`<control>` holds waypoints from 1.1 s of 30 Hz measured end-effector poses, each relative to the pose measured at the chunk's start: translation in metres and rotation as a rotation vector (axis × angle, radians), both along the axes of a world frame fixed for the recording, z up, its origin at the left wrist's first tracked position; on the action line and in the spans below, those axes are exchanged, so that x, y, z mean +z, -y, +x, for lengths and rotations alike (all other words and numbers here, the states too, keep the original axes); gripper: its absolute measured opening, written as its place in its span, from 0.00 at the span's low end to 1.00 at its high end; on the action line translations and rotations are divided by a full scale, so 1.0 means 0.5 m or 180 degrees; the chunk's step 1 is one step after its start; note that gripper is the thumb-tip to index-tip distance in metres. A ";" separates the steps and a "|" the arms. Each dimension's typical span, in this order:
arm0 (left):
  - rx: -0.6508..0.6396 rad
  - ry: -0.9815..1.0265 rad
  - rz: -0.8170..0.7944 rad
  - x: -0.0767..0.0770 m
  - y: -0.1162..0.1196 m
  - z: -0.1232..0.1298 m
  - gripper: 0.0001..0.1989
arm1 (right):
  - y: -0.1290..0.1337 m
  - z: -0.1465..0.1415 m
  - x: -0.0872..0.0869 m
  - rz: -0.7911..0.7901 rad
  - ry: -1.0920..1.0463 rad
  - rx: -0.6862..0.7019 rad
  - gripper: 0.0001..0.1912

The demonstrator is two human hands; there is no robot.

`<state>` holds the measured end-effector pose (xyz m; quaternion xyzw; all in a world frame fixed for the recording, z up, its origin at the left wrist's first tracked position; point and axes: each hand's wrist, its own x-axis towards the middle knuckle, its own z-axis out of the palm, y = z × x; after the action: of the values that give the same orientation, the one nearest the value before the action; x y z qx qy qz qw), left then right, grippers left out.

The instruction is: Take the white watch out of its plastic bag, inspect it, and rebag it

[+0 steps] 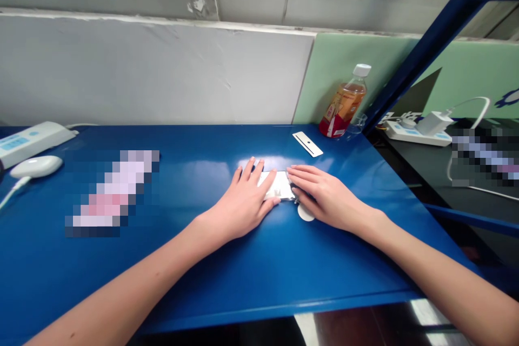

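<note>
My left hand point(249, 200) lies with spread fingers over the left part of a small white, shiny flat packet point(279, 185) on the blue table. From the other side, my right hand point(320, 194) rests at the packet's right edge, its fingers stretched out and close together. What kind of packet it is I cannot make out, since both hands cover parts of it. A round white disc point(306, 213) lies partly under my right hand. Beyond the hands is a flat white strip point(307, 144) with a dark slot and a dot.
A drink bottle point(344, 102) with a white cap stands at the back right, near a blue metal post point(425, 48). To the left are a blurred-out flat object point(115, 192), a white oval device point(36, 166) on a cable and a power strip point(36, 140). The blue table point(194, 292) ends in front.
</note>
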<state>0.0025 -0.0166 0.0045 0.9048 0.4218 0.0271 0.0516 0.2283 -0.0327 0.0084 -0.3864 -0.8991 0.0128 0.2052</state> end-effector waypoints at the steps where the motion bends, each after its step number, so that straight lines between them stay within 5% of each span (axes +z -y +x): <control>1: 0.0002 0.0003 0.0002 0.000 0.000 0.000 0.30 | 0.001 -0.001 0.000 0.0009 0.0048 0.0009 0.18; 10: -0.0035 -0.0104 0.0020 0.002 0.002 0.002 0.29 | 0.028 -0.025 -0.005 0.0127 0.0572 -0.0159 0.25; 19: -0.0041 -0.0126 0.0075 0.002 0.005 0.004 0.30 | 0.052 -0.038 -0.014 -0.0308 0.0541 -0.0428 0.41; 25: -0.0047 -0.0089 0.0109 -0.003 0.004 0.005 0.29 | 0.057 -0.049 -0.019 -0.0209 0.0583 -0.0599 0.40; 33: -0.0059 -0.0100 0.0115 -0.006 0.003 0.005 0.29 | 0.045 -0.039 -0.010 -0.0180 0.0594 -0.0296 0.41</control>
<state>0.0049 -0.0179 0.0015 0.9098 0.4136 0.0201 0.0289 0.2088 -0.0551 0.0033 -0.4329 -0.8947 -0.0074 0.1099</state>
